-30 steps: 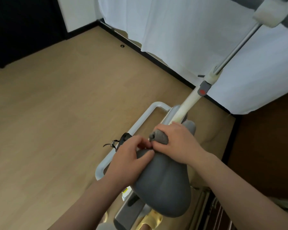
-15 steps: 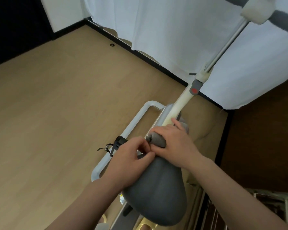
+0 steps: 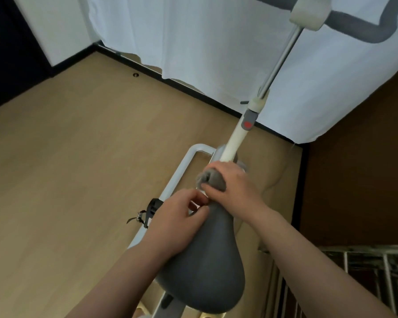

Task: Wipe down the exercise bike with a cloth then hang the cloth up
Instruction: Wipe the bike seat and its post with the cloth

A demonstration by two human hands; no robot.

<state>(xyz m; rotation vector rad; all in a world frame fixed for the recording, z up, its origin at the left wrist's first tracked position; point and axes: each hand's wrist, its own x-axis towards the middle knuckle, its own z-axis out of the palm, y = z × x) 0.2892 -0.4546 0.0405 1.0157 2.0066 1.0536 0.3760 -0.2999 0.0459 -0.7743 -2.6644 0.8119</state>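
Note:
I look down on the exercise bike: its grey saddle [image 3: 205, 267] is below me and the white post [image 3: 236, 138] rises to the grey handlebar [image 3: 363, 31] at top right. My right hand [image 3: 237, 193] grips a bunched grey cloth [image 3: 213, 180] at the saddle's narrow front tip, just under the post. My left hand [image 3: 177, 223] holds the left side of the saddle's tip, thumb on top and fingers curled under, close to my right thumb. Most of the cloth is hidden in my right fist.
The bike's white base bar [image 3: 182, 168] and a black pedal with strap [image 3: 152, 210] sit on the wooden floor to the left. A white curtain [image 3: 193, 42] hangs behind. A wire rack [image 3: 365, 271] stands at lower right beside a brown wall.
My right hand with the cloth has slid a little forward along the saddle's tip towards the post. My left hand keeps its hold on the saddle.

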